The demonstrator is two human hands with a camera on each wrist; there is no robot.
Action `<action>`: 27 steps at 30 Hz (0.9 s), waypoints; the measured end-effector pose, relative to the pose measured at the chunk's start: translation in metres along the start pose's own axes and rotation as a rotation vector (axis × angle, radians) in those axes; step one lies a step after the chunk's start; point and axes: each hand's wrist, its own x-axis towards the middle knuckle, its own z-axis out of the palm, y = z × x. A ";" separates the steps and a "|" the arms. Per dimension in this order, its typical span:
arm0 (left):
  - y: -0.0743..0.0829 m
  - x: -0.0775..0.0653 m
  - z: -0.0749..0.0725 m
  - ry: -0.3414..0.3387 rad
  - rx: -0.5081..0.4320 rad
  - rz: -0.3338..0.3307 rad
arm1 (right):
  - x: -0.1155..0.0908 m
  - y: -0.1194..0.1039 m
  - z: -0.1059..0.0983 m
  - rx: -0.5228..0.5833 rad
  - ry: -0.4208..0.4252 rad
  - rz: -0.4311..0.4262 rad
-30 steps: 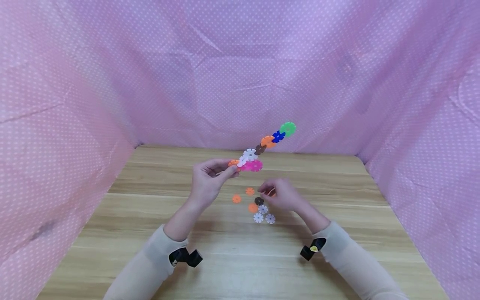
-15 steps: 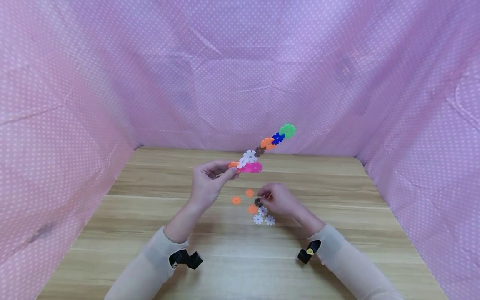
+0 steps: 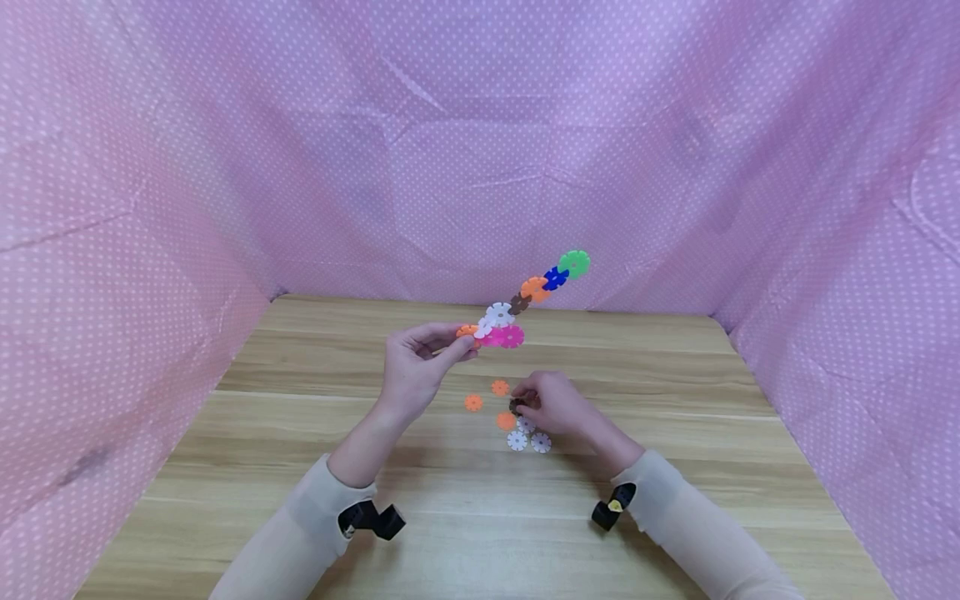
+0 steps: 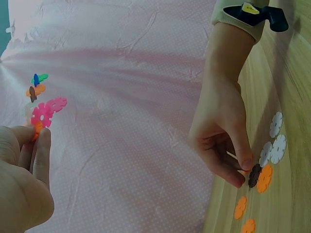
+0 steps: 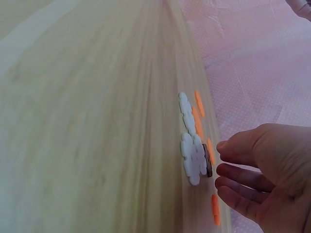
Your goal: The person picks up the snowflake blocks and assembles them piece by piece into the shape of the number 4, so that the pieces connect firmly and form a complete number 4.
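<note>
Head view: left hand [image 3: 415, 360] pinches the disc chain [image 3: 519, 302], slanting above the bench [image 3: 450, 542]. Brown disc [image 4: 254, 176] lies on the bench, just left of the nearer right hand [image 3: 558, 404], its grip parted, apparently empty.

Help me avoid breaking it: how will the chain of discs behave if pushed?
The chain of discs seems fairly stiff: the left hand pinches it near one end, yet it juts out without obvious sag. It is probably light, since the discs look thin. The green disc could twist loose, as the pieces appear joined only at notches.
</note>
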 end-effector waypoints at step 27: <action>0.001 -0.001 0.000 0.007 -0.014 0.017 | 0.002 -0.007 -0.009 0.149 0.050 0.047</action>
